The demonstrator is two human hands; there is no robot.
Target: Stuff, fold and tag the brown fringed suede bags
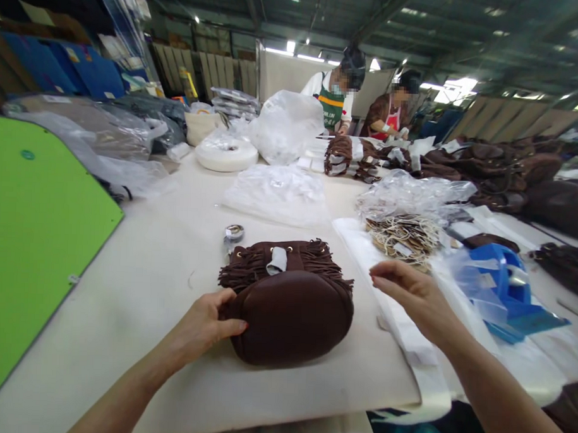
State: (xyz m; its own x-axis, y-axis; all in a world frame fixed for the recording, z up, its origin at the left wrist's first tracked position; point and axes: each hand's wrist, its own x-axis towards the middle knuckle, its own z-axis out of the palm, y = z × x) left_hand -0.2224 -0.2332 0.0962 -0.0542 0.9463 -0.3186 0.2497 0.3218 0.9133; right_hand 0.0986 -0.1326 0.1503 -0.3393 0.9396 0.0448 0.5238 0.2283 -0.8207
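A dark brown fringed bag (292, 317) lies on the table in front of me, its smooth oval base facing me. Along its far side run fringe and brass eyelets, and a piece of pale wrapping (277, 260) sits near the middle. My left hand (214, 321) grips the bag's left edge, thumb on the base and fingers partly hidden behind it. To the right of the bag, my right hand (404, 290) hovers apart from it, thumb and fingers slightly spread with nothing visible between them. Beyond the bag lies a small roll of tape (233, 233).
A heap of tan string tags (404, 239) and a blue tape dispenser (498, 280) lie at the right. Clear plastic bags (280, 191) and a white foam roll (226, 152) are farther back. A green panel (36, 245) borders the left. Two people work across the table.
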